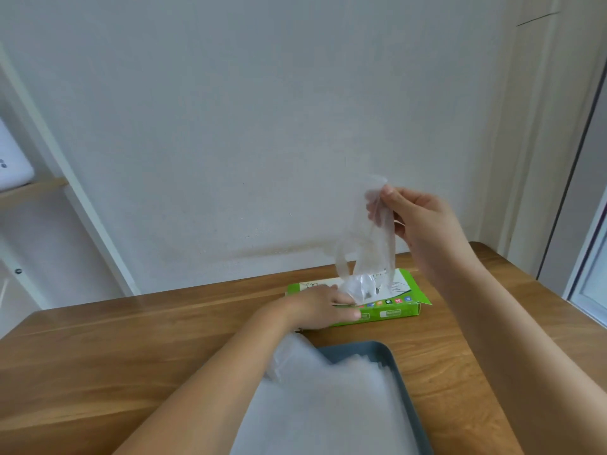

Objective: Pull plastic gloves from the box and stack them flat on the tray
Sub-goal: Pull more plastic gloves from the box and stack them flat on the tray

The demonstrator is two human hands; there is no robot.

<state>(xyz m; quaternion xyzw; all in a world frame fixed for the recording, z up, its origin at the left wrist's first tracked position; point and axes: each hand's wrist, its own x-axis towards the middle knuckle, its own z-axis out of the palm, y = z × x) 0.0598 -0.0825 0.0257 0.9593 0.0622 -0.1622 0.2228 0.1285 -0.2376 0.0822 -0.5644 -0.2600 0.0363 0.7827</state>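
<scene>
Two hands are busy in the head view. The right hand (417, 221) is up high and pinches the top of a clear plastic glove (364, 238) between thumb and fingers. The glove hangs down, and its bottom end seems to reach the slot of the green box (391, 310). The left hand (323, 307) lies on the box with fingers mostly straight, pressing it onto the wooden bench (131, 349). Nearer the person sits a blue-grey tray (403, 382) with a pile of gloves (328, 405) lying flat on it. So quite a few gloves look done. This one must come free and go on the pile. How many are left inside the box cannot be seen.
</scene>
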